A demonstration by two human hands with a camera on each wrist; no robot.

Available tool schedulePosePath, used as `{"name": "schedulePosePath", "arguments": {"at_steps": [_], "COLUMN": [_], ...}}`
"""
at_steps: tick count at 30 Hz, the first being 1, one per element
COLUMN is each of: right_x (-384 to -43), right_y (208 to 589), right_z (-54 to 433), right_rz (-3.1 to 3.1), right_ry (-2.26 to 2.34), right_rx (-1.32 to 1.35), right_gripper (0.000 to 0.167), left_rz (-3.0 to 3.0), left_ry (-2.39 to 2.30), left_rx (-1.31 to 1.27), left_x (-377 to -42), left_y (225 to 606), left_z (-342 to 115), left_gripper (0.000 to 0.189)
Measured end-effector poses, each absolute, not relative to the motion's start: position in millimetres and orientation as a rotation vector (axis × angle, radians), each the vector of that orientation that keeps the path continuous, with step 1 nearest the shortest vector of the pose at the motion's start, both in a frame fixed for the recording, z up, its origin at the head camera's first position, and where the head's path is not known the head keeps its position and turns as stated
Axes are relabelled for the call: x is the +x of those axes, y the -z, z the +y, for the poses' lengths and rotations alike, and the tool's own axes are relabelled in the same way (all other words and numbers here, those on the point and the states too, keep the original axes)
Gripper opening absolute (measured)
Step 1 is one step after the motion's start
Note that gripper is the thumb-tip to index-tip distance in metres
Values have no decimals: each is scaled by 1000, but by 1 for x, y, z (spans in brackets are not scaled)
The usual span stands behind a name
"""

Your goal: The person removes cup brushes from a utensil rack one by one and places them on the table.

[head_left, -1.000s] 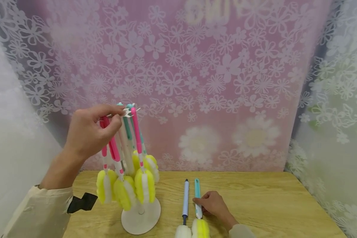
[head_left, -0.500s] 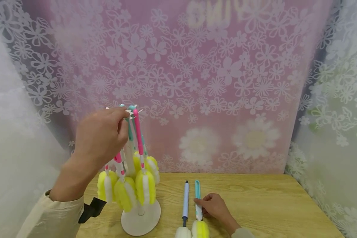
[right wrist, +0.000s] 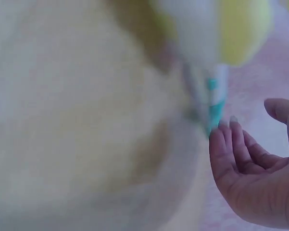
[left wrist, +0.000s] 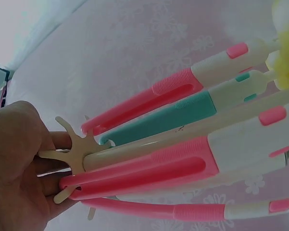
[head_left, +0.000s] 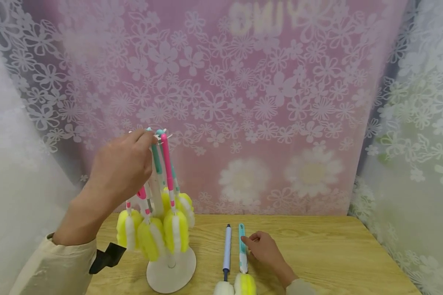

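Observation:
A white rack [head_left: 170, 274] with a prong top stands at left, hung with pink-handled and teal-handled sponge cup brushes [head_left: 176, 231]. My left hand [head_left: 123, 166] grips its top; in the left wrist view its fingers pass behind the prong plate [left wrist: 77, 147], beside the hooked pink handle [left wrist: 149, 175]. On the table, a teal-and-white cup brush [head_left: 243, 258] with a yellow-and-white sponge lies lengthwise. My right hand [head_left: 263, 250] touches its handle with the fingertips; in the right wrist view, the thumb [right wrist: 278, 109] stands apart from the loosely bent fingers [right wrist: 223, 149].
A blue-handled cup brush [head_left: 227, 250] with a white sponge lies just left of the teal one. The wooden table [head_left: 317, 254] runs back to a pink floral curtain [head_left: 243, 102]. Pale floral sheets [head_left: 424, 184] hang at the sides.
My left hand has turned, so its back now covers the pink handles' upper parts. My right hand has shifted slightly up the teal brush's handle. The view has shifted a little.

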State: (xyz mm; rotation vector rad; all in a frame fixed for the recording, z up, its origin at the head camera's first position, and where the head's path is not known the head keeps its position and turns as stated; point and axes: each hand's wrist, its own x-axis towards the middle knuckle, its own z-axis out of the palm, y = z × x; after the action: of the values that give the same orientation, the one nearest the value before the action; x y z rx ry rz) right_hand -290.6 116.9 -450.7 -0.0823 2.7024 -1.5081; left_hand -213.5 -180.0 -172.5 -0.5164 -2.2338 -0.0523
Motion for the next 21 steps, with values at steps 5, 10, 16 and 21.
{"name": "schedulePosePath", "arguments": {"at_steps": [5, 10, 16, 21], "right_x": [-296, -292, -279, -270], "right_y": [420, 381, 320, 281], "right_z": [103, 78, 45, 25], "right_rz": [2722, 2718, 2737, 2620], "right_ry": [1666, 1790, 1764, 1770], "right_rx": [-193, -373, -754, -997], "right_gripper": [32, 23, 25, 29], "left_rz": [-2244, -2270, -2301, -2250], "left_ry": [116, 202, 245, 377], "left_rx": [-584, -660, -681, -613], "left_x": [-216, -216, -216, -214], "left_y": [170, 167, 165, 167], "left_z": [-186, -194, -201, -198], "left_gripper": [26, 28, 31, 34]}}
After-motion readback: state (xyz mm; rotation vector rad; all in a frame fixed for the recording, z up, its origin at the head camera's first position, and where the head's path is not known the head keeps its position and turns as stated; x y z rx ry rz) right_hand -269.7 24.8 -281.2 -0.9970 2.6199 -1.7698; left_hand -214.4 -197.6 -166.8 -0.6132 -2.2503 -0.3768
